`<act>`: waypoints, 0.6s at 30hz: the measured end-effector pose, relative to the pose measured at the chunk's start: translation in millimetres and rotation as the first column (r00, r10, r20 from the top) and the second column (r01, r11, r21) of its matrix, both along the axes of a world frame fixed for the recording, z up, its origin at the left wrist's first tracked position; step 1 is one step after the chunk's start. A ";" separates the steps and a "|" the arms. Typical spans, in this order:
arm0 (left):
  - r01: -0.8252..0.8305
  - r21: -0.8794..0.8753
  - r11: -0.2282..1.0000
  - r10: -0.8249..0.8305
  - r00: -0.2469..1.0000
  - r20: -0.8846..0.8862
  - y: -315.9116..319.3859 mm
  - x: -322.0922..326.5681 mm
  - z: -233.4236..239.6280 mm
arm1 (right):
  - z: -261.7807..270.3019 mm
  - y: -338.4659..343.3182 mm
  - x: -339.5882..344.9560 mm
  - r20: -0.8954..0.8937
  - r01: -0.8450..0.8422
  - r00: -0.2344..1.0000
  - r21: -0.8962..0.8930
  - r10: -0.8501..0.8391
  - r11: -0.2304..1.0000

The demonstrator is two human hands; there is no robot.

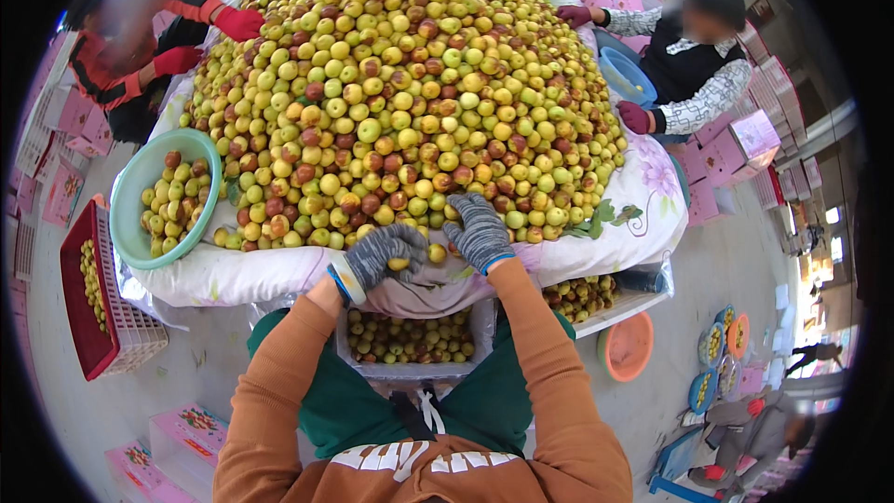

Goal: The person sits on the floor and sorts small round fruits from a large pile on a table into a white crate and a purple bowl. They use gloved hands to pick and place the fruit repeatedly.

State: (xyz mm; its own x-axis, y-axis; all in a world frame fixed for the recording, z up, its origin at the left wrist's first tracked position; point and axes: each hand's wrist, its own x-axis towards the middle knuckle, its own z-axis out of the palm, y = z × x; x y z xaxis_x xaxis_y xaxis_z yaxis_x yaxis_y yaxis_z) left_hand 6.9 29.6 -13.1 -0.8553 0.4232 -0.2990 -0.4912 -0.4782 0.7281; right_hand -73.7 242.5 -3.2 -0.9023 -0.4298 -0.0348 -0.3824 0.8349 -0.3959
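A large heap of jujubes, yellow-green with reddish-brown patches, covers a cloth-lined table. At its near edge my left hand, in a grey striped knit glove, is curled around a jujube. My right hand, gloved alike, rests against the front of the heap with its fingers partly spread; whether its fingertips grip a fruit is hidden. Between the hands lies a loose jujube. Below the table edge, between my knees, stands a plastic-lined box holding more jujubes.
A green basin with jujubes sits at the table's left corner, above a red crate. An orange basin is on the floor at right. Co-workers reach into the heap from both sides. Pink cartons stand lower left.
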 end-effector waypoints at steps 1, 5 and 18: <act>-0.072 -0.110 0.991 0.066 0.996 -0.061 -9.5 -3.5 0.1 | -2.5 -1.7 2.4 0.048 -0.003 0.999 0.015 0.002 1.000; -0.334 -0.739 0.585 0.131 0.938 -0.320 -43.2 -9.7 5.6 | -12.4 -0.9 13.7 0.125 -0.079 0.990 0.048 0.073 0.996; -0.512 -0.845 0.152 -0.403 0.749 -0.526 -31.3 1.2 -5.7 | -16.2 46.8 44.1 -0.066 -0.060 0.997 -0.206 0.047 0.977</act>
State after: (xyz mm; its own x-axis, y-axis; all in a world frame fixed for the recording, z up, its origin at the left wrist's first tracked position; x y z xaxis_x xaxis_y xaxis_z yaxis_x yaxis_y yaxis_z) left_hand 8.1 -1.7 -18.8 -0.9830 0.1393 0.1200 0.1835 0.7824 0.5951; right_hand -29.6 289.3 -19.3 -0.8756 -0.4695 0.1137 -0.4525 0.7149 -0.5330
